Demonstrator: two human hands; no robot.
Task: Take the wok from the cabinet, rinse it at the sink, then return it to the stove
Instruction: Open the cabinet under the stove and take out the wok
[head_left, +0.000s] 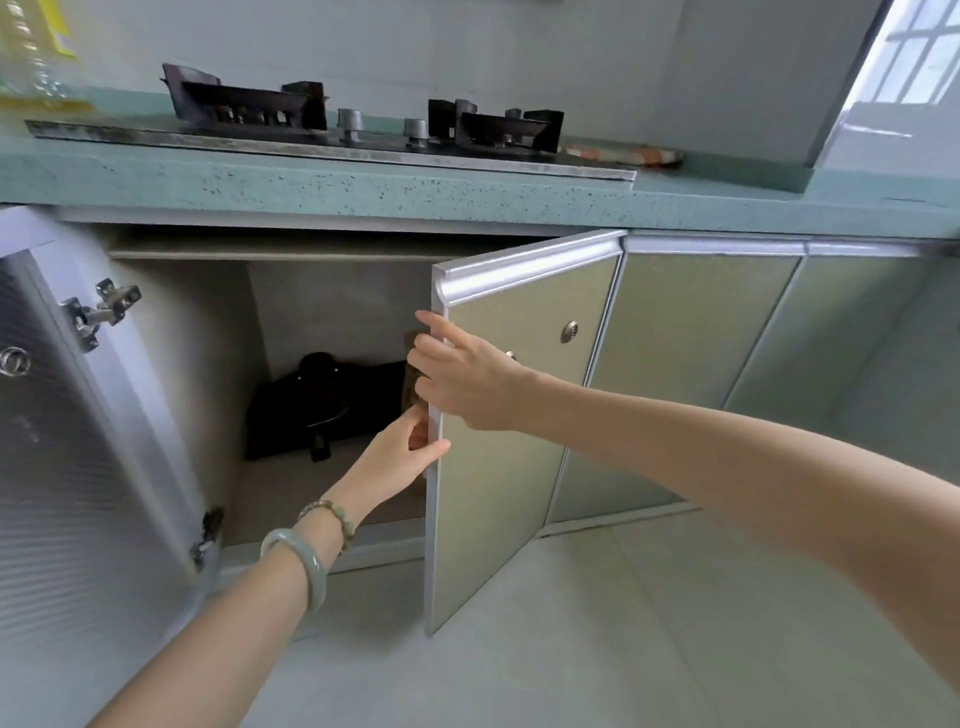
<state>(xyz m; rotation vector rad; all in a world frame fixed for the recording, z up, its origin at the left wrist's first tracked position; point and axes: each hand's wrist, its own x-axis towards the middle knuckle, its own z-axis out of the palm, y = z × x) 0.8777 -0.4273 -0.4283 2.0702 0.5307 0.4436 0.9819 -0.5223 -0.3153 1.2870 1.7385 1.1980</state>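
A black wok (322, 410) lies inside the open cabinet under the counter, at the back, partly in shadow. The right cabinet door (509, 431) stands half open. My right hand (462, 379) grips the door's free edge, fingers curled round it. Lower on the same edge, my left hand (400, 457) holds the door with the thumb on its front. The wok is behind both hands and neither touches it. A black gas stove (332, 130) with two burner grates sits on the green counter above.
The left cabinet door (78, 441) is swung wide open toward me. A yellowish oil bottle (36, 57) stands at the counter's left end, a folded cloth (628, 155) right of the stove. Closed cabinet doors (691, 374) continue to the right. Pale tiled floor lies below.
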